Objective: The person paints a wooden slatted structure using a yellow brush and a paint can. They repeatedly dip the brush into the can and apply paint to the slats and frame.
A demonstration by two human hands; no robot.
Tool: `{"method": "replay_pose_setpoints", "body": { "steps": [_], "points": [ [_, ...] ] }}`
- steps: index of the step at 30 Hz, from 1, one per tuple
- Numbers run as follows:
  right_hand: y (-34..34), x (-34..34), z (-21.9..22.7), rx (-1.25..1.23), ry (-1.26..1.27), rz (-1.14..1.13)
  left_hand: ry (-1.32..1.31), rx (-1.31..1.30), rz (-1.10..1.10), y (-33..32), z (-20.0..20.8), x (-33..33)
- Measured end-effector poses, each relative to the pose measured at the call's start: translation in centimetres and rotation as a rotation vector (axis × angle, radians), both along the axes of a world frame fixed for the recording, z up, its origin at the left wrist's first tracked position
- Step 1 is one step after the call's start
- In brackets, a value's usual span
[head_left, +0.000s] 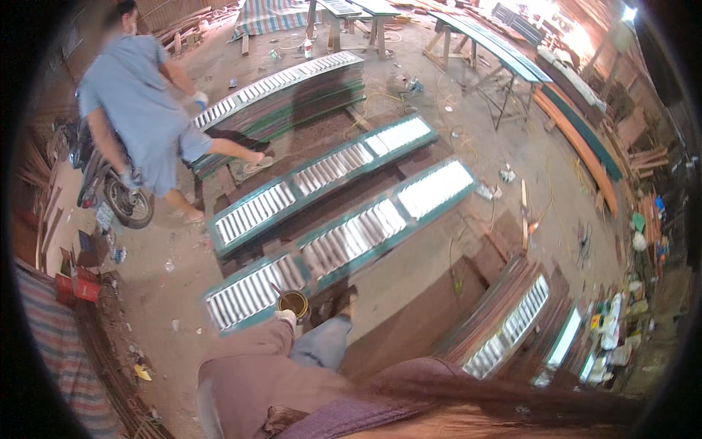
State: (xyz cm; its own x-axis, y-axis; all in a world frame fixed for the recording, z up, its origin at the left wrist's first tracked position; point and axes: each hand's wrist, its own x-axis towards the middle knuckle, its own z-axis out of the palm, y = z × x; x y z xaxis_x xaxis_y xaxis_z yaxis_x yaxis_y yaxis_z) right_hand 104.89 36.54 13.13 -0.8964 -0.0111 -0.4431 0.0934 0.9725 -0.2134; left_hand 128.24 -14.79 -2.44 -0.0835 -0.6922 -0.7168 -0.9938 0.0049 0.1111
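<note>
My left hand (286, 317), which looks pale-gloved, is closed on an open round tin (294, 304) with brown liquid inside. A thin stick-like handle (276, 289) shows at the tin's edge; I cannot make out what it belongs to. Directly beyond the tin lies a louvered shutter panel (312, 269) with a green frame and whitish slats. Another shutter panel (294, 186) of the same kind lies parallel, farther away. My right hand is out of view.
A person in blue (135, 99) walks at the far left beside a stack of shutter panels (307, 106) and a motorbike (124, 194). More stacked panels (479, 314) stand at the near right. A long panel on trestles (497, 55) is at the back. Bottles and containers (610, 322) cluster at the right.
</note>
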Motion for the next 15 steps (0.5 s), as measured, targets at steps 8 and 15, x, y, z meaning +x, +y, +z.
{"method": "replay_pose_setpoints", "body": {
  "steps": [8,15],
  "points": [
    [-37.3,-22.6,-6.6,-0.395,-0.431,0.185,0.381,-0.254,0.742,-7.5,0.0,-19.4],
    [-55.9,-26.3,-19.7,-0.571,-0.319,0.433,0.352,-0.262,0.788,-10.5,-6.8,-23.7]
  ]
}}
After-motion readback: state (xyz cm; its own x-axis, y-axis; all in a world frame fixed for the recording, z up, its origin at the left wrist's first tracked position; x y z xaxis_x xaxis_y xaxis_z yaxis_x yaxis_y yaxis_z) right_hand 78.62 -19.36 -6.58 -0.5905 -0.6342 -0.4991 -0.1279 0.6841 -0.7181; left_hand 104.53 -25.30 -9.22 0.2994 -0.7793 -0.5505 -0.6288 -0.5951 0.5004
